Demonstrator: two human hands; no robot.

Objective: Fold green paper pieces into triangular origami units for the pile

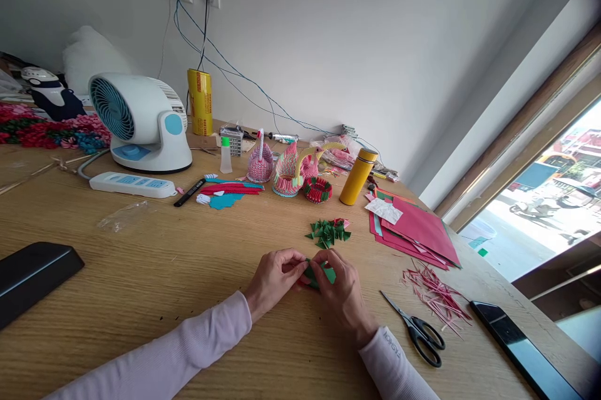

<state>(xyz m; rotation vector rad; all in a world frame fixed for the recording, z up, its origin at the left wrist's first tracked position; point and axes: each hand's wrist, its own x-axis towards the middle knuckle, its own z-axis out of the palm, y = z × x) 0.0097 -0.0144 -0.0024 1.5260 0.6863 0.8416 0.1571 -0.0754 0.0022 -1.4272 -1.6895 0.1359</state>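
My left hand (277, 278) and my right hand (342, 293) meet just above the table, fingertips pinched together on a small piece of green paper. Most of that piece is hidden behind my fingers. Beneath and beside my right fingers more green paper (330, 275) shows, with a bit of red near it. Just beyond my hands lies a small pile of folded green paper pieces (327, 234). Black-handled scissors (417, 328) rest to the right of my right hand, blades partly apart.
Farther back stand woven paper baskets (287, 174), a yellow bottle (358, 176) and a glue bottle (226, 156). Red paper sheets (422, 231) and thin paper strips (436, 297) lie right, near a phone (521, 343). A fan (141, 121) and power strip (133, 184) stand left.
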